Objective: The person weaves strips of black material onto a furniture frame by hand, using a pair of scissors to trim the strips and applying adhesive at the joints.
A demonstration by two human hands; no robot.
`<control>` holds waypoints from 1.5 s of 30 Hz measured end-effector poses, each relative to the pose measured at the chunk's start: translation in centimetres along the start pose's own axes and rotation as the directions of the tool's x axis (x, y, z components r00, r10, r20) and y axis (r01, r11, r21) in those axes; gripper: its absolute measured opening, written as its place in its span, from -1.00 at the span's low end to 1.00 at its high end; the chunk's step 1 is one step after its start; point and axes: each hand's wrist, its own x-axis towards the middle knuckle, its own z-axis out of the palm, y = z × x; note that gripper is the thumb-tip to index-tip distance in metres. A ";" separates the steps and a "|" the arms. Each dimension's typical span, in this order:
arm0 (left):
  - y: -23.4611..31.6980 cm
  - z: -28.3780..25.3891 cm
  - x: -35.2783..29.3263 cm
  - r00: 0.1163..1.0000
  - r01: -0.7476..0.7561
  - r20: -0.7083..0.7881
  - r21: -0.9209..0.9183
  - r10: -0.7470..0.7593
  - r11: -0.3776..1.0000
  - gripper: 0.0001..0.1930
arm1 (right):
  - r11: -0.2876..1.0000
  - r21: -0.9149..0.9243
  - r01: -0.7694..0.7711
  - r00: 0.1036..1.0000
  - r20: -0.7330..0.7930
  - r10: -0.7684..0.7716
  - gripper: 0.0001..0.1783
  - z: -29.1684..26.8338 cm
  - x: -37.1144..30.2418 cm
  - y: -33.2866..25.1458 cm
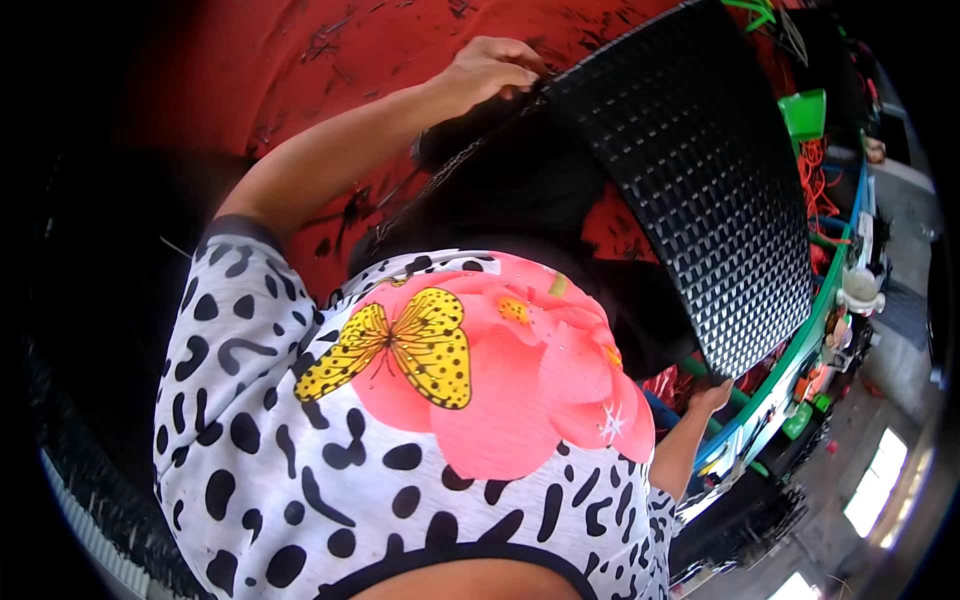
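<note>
A large black woven panel [690, 170], with a glossy basket weave, stands tilted to the right of my lap. My left hand [495, 70] reaches out over a red surface, its fingers closed at the panel's upper left corner. From near that hand a thin dark braided strand [450, 170] runs down toward my waist. My right hand [710, 397] is at the panel's lower corner, fingers bent against its edge; the panel and my shirt hide part of that arm.
Under my left arm, the red sheet [290, 60] is littered with black strip scraps. On the right are a green scoop-like piece [803, 114], tangled orange-red cord [820, 180] and a long green-edged table [770, 390] with small items. A grey floor [850, 410] lies beyond.
</note>
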 end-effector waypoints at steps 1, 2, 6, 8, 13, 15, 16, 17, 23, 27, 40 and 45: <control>0.4 -0.5 0.1 0.998 -0.065 0.011 0.076 0.065 0.995 -0.83 | 0.999 -0.043 0.028 0.995 -0.093 -0.032 -0.47 0.4 -1.0 0.3; 0.8 -0.8 0.2 0.991 -0.132 0.026 0.151 0.130 0.980 -0.85 | 0.998 -0.009 0.056 0.992 -0.112 -0.057 -0.47 -0.3 -0.6 1.2; 2.0 2.0 1.2 0.991 -0.130 0.004 0.220 0.132 0.967 -0.85 | 0.991 -0.013 0.136 0.985 -0.101 -0.137 -0.53 -1.6 2.4 0.0; 2.2 2.3 1.4 0.994 -0.109 0.001 0.252 0.112 0.962 -0.85 | 0.993 0.022 0.118 0.988 -0.105 -0.115 -0.53 -1.2 2.2 0.3; 2.9 2.6 1.7 0.994 -0.075 -0.044 0.408 0.102 0.910 -0.81 | 0.973 -0.037 0.229 0.961 -0.150 -0.232 -0.57 -4.7 6.1 2.8; 4.3 3.0 1.6 0.998 -0.016 -0.048 0.487 0.046 0.873 -0.82 | 0.960 0.000 0.281 0.948 -0.158 -0.277 -0.50 -4.3 6.4 3.3; 3.8 3.0 1.4 0.999 -0.022 -0.035 0.451 0.042 0.892 -0.81 | 0.962 -0.022 0.271 0.949 -0.163 -0.271 -0.51 -4.4 6.1 3.2; 3.4 2.5 1.6 0.999 -0.030 -0.020 0.417 0.043 0.909 -0.81 | 0.964 -0.037 0.263 0.949 -0.169 -0.266 -0.52 -4.0 5.6 3.0; 3.3 2.2 1.9 1.000 -0.017 -0.009 0.439 0.023 0.899 -0.83 | 0.959 0.052 0.280 0.941 -0.214 -0.263 -0.61 -0.1 1.3 0.8; 3.1 1.0 0.9 1.000 0.013 -0.011 0.454 -0.009 0.891 -0.80 | 0.965 0.194 0.176 0.960 -0.252 -0.124 -0.64 0.3 -0.9 2.1; 3.0 0.1 3.3 0.978 0.079 -0.208 0.475 0.025 0.876 -0.85 | 0.842 0.528 0.116 0.993 -0.080 -0.087 -0.66 2.6 -2.7 2.1; 2.4 -1.1 2.9 0.971 0.139 -0.237 0.505 -0.018 0.852 -0.84 | 0.802 0.596 0.043 0.990 0.084 -0.115 -0.65 1.6 -2.6 2.0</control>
